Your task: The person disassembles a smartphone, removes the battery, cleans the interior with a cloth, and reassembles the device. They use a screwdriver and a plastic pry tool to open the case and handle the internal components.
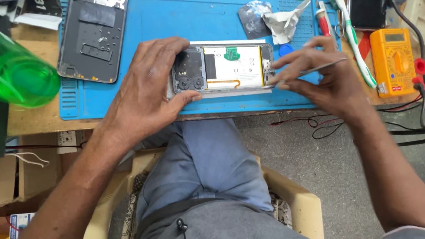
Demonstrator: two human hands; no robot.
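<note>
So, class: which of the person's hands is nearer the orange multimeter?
Right. The right hand, holding tweezers, is just left of the orange multimeter; the left hand rests across the opened phone, further left.
</note>
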